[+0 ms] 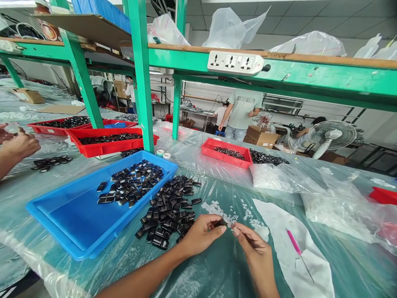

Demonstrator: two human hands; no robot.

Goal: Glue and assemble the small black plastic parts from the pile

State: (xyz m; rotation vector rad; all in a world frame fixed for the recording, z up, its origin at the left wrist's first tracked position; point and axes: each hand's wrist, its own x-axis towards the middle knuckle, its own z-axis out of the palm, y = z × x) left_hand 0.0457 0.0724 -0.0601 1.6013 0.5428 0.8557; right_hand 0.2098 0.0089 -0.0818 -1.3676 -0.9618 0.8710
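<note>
My left hand is closed on a small black plastic part, held between thumb and fingers above the table. Close to its right, the fingers of my right hand are pinched together; whatever sits between the tips is too small to make out. Left of my hands lies a heap of similar black parts. The heap touches a blue tray holding more of them. Small white pieces are scattered just beyond my fingers. A thin metal pick with a pink handle rests on a white sheet at right.
Red trays of black parts stand beyond the blue tray, and another red tray farther back. A green post rises behind. Clear bags of white pieces lie at right. A co-worker's hand shows at far left.
</note>
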